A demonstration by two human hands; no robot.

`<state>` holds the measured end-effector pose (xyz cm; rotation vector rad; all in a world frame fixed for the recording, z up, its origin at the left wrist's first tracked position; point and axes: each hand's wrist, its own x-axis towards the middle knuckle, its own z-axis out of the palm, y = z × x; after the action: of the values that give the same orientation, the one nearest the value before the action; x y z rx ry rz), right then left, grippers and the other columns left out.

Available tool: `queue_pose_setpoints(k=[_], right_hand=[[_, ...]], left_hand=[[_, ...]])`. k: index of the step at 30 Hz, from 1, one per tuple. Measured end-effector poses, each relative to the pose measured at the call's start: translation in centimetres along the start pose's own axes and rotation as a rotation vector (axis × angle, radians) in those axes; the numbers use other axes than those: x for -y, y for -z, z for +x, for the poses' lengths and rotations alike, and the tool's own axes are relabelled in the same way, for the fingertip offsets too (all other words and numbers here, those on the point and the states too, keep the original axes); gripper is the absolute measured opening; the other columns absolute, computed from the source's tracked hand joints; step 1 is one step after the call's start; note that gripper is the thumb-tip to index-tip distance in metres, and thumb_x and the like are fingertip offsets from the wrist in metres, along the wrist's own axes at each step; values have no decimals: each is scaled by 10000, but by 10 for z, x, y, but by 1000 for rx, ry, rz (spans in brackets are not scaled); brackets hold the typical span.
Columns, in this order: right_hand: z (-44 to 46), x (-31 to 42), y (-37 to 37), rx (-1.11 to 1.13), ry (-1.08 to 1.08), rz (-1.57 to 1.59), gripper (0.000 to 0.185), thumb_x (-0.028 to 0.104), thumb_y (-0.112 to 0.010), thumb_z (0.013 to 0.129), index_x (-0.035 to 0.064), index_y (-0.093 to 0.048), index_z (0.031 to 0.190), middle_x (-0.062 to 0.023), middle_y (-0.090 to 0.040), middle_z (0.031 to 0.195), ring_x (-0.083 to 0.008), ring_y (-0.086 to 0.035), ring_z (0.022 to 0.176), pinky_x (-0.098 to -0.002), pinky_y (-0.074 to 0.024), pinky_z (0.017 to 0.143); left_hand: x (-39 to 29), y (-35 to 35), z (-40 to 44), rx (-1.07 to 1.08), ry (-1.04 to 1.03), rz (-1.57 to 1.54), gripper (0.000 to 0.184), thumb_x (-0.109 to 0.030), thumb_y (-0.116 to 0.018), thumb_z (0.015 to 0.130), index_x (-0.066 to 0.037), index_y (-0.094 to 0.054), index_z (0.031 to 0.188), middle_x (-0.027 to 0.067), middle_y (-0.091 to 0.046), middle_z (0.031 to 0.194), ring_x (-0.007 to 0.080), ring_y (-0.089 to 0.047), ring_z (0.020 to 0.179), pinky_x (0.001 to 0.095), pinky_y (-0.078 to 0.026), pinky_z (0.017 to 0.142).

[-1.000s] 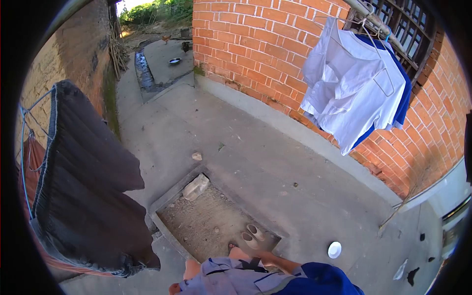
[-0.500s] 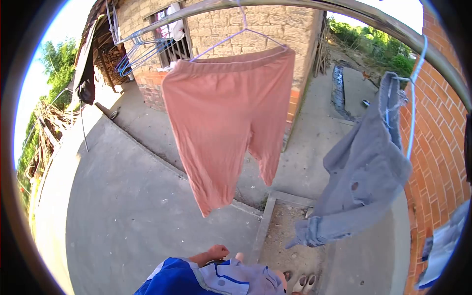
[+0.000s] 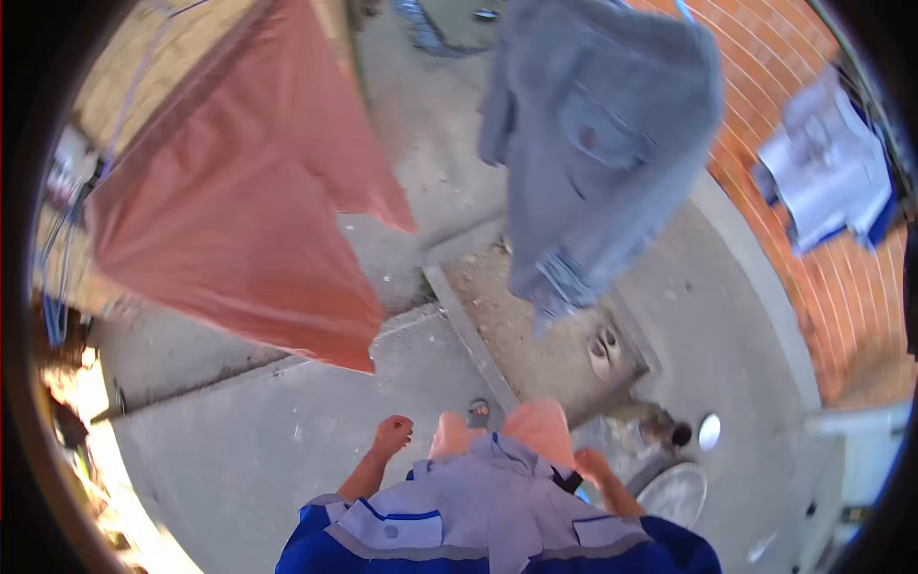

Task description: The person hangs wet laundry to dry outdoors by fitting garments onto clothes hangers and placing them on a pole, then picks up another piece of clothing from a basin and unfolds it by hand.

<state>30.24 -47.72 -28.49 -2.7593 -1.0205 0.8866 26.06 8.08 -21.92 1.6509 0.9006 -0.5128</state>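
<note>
Trousers (image 3: pixel 249 191) and a grey garment (image 3: pixel 612 143) hang ahead, blocking some floor (image 3: pixel 258 469).

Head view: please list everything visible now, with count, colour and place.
Trousers: one, pink, upper left
Other trousers: one, blue-grey, upper centre
Hung shirts: count unclear, white and blue, upper right
Shoes: two, beige, in dirt bed
Dirt bed: one, brown, centre
Dish: one, white, lower right
Round object: one, pale, lower right
Brick wall: one, orange, right
Worn shirt: one, grey with blue, bottom
Left hand: one, bare, lower centre
Right hand: one, bare, lower centre
</note>
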Motion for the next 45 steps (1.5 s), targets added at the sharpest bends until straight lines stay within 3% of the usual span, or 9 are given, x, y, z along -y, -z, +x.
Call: queue_pose_setpoints(k=[2, 3, 12, 16, 25, 32, 39, 43, 45], right_hand=[[2, 15, -15, -248, -121, 502, 222, 233, -572, 819, 82, -597, 657, -103, -595, 588, -261, -614, 568, -407, -468, 509], [5, 45, 15, -114, -630, 1058, 264, 244, -542, 850, 70, -582, 656, -69, -596, 582, -178, -562, 489, -366, -442, 473], [-44, 200, -4, -587, -885, 1390, 221, 171, -596, 858, 21, -694, 988, -123, -730, 852, -214, -727, 694, -344, -569, 667], [-105, 282, -126, -538, -1087, 1333, 259, 240, -579, 846, 80, -726, 986, -177, -729, 922, -351, -709, 877, -439, -556, 796], [-215, 463, -278, -168, -1599, 1649, 268, 191, -515, 826, 82, -739, 925, -120, -739, 799, -282, -734, 747, -388, -580, 760], [-194, 518, -242, -598, -1662, 2000, 240, 156, -570, 858, 19, -701, 1005, -89, -715, 812, -165, -705, 702, -303, -578, 579], [-175, 535, -266, -351, -1417, 1600, 275, 279, -572, 853, 99, -739, 975, -165, -729, 970, -367, -698, 927, -441, -556, 828], [-186, 510, -321, -407, -1424, 1579, 282, 294, -604, 846, 77, -735, 969, -138, -741, 855, -292, -727, 823, -403, -566, 766], [-196, 481, -347, -431, -1435, 1550, 272, 281, -601, 842, 74, -732, 959, -128, -742, 837, -295, -727, 798, -401, -567, 752]], left_hand=[[8, 0, 0, 61, 22, -4, 300, -270, -649, 887, -13, -676, 1039, 79, -690, 827, 155, -665, 683, 286, -537, 575], [12, 1, -4, 96, 46, 35, 299, -264, -657, 884, -9, -676, 1040, 78, -689, 832, 155, -659, 686, 284, -530, 581], [61, 55, 5, 560, 35, 415, 286, -218, -686, 880, 10, -668, 1052, 68, -669, 855, 141, -619, 763, 289, -500, 685], [40, 24, -31, 469, -107, 606, 290, -217, -685, 889, 9, -663, 1068, 83, -670, 868, 156, -625, 778, 305, -512, 714], [48, 23, -36, 647, -115, 886, 379, -264, -690, 900, 15, -645, 1154, 109, -698, 913, 188, -662, 806, 315, -530, 724], [19, -19, -40, 657, -116, 1113, 245, -228, -621, 932, -28, -644, 1071, 67, -680, 852, 141, -655, 722, 292, -525, 600], [31, -15, -58, 591, -104, 1028, 239, -231, -611, 946, -38, -632, 1085, 64, -674, 857, 131, -633, 664, 286, -500, 558], [67, 27, -94, 643, -110, 1260, 228, -212, -620, 929, -30, -671, 1057, 84, -692, 853, 178, -662, 712, 318, -532, 623], [97, 65, -107, 749, -524, 1521, 244, -195, -634, 903, -6, -685, 1049, 99, -708, 889, 200, -668, 781, 328, -543, 718]])
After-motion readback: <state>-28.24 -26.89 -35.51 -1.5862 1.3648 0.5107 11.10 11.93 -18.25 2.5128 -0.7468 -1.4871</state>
